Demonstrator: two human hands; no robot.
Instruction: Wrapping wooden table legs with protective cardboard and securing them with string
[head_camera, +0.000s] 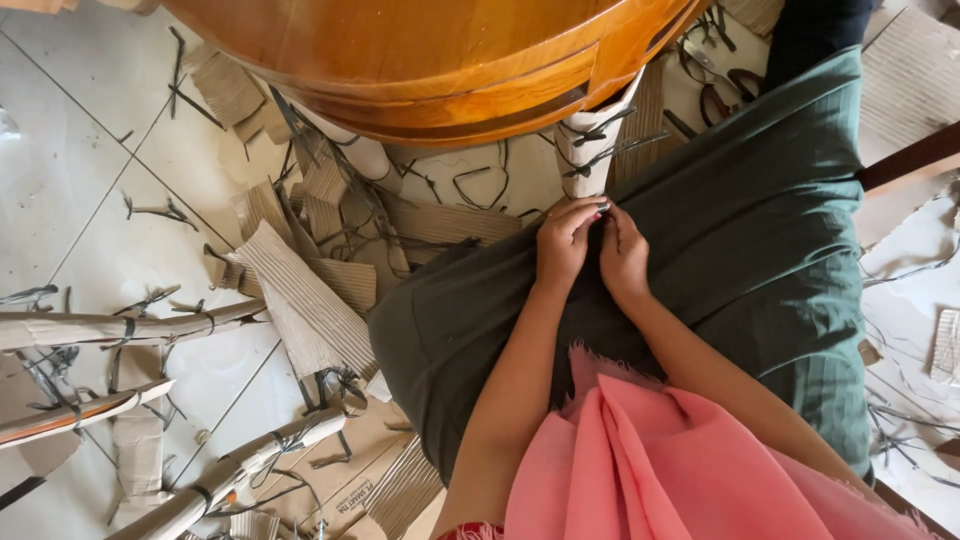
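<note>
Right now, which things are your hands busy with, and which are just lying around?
In hand: left hand and right hand pinch a black strap at the wrapped table leg.
Lying about: cardboard scraps, cut straps, wrapped legs on the floor.

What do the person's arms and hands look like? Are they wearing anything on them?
Both arms are bare, with no sleeves, watch or bracelets showing. The left hand and the right hand wear no gloves. One left fingernail looks dark, maybe painted. A pink cloth with a frayed edge drapes near the arms.
</note>
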